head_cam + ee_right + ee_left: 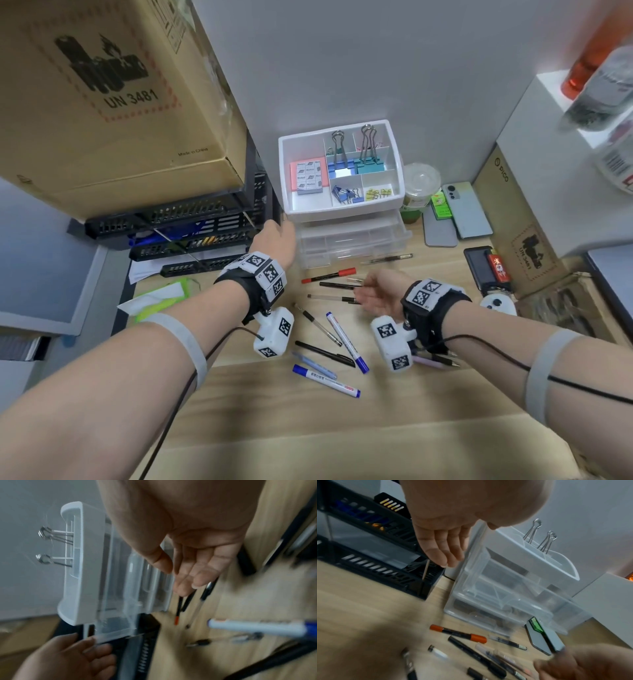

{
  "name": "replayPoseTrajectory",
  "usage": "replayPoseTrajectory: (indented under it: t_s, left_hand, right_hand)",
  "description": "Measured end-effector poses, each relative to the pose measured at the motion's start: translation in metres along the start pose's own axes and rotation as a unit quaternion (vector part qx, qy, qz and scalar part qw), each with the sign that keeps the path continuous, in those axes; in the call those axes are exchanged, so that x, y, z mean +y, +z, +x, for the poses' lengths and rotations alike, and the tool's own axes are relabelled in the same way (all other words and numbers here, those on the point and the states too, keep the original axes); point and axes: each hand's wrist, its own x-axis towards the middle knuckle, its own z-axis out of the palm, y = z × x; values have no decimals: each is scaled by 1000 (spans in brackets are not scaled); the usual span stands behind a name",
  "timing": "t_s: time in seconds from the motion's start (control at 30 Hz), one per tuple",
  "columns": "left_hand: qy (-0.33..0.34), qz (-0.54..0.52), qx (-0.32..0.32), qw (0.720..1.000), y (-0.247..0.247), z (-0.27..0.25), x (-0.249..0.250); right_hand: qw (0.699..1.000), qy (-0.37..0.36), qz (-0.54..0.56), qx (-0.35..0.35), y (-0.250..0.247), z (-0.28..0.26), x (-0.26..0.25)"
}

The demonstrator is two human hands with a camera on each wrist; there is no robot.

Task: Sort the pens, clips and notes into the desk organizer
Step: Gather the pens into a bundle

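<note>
Pens (334, 334) litter the wooden desk (394, 428) (wall behind); both hands seemingly loose, empty.

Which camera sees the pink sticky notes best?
The head view: it looks down into the organizer tray, where the pink sticky notes lie in the left compartment. Both wrist views see the tray only from the side, so the notes are hidden.

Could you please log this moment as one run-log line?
left hand: open, at organizer left side | right hand: open, over pens | clips, notes: in tray
</note>
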Motion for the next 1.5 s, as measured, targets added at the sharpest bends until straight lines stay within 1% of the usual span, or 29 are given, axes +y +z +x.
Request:
replayPoseTrajectory:
  t_s: [0.03,0.07,0.1,0.13,0.2,0.23,0.3,0.37,0.43,0.53,0.67,0.77,0.83,0.9,1.0,1.1,1.23,1.4,1.5]
  left_hand:
    - [-10,1,4,1000,0,-1,-7]
    - [-23,8,6,1000,-1,-3,-14]
    - [-37,24,1,999,0,-5,-22]
    - [-49,50,-22,997,2,-7,-31]
    - [-66,129,-115,983,10,-15,-49]
    - [-73,169,-158,970,15,-18,-60]
    - [-64,223,-214,949,29,-25,-78]
    - [-35,259,-245,933,42,-29,-89]
    - [-10,283,-270,920,55,-32,-95]
    - [19,290,-291,912,70,-35,-97]
    - [52,329,-334,882,92,-45,-107]
    - [73,349,-337,871,102,-53,-118]
    - [88,348,-325,875,105,-55,-123]
    - [97,343,-315,880,106,-54,-123]
    - [103,341,-313,880,107,-53,-122]
    - [112,345,-307,880,106,-52,-123]
    - [131,346,-292,882,107,-53,-129]
    - [152,351,-275,882,110,-56,-134]
    - [162,360,-273,877,110,-58,-134]
  right_hand:
    - [999,9,-47,17,-6,-1,4]
    - [994,6,-92,55,-13,1,8]
    - [981,-13,-159,108,-21,3,13]
    - [957,-47,-241,156,-32,10,19]
    - [898,-81,-394,181,-49,21,29]
    - [878,-79,-436,183,-56,24,34]
    - [852,-71,-475,207,-67,29,43]
    - [837,-74,-496,219,-74,27,45]
    - [827,-73,-518,208,-80,33,49]
    - [814,-82,-545,185,-85,34,56]
    - [779,-100,-596,165,-91,38,70]
    - [762,-115,-619,150,-93,38,75]
    - [759,-124,-623,142,-95,40,77]
    - [761,-134,-619,141,-96,40,77]
    - [772,-149,-600,145,-97,41,77]
    - [773,-156,-596,150,-99,43,78]
    - [754,-166,-618,147,-97,48,81]
    - [711,-181,-661,156,-93,52,87]
    - [702,-189,-665,169,-92,50,88]
